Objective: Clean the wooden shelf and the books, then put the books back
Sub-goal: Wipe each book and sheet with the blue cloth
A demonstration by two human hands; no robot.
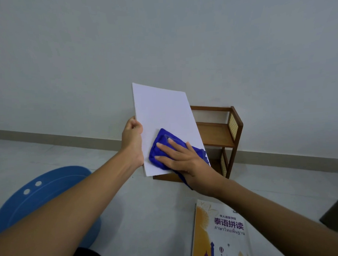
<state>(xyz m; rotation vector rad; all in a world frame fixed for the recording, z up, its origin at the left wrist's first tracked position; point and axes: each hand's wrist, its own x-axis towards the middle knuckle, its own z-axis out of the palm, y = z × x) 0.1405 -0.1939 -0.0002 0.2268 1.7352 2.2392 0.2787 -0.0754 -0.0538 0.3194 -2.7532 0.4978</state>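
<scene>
A book with a plain white cover (162, 116) is held tilted up in front of me. My left hand (132, 140) grips its left edge, thumb on the cover. My right hand (178, 156) lies flat with fingers spread, pressing a blue cloth (159, 147) onto the lower part of the cover. Behind the book stands a small wooden shelf (220, 133) against the wall, with no books on the boards that show; its left part is hidden by the book. A second book (219, 231), yellow and white with printed text, lies on the floor at the bottom right.
A blue round plastic stool (42, 191) sits at my lower left. The floor is light grey and the wall behind is plain, with a grey skirting board (290, 162). A dark object (336, 216) pokes in at the right edge.
</scene>
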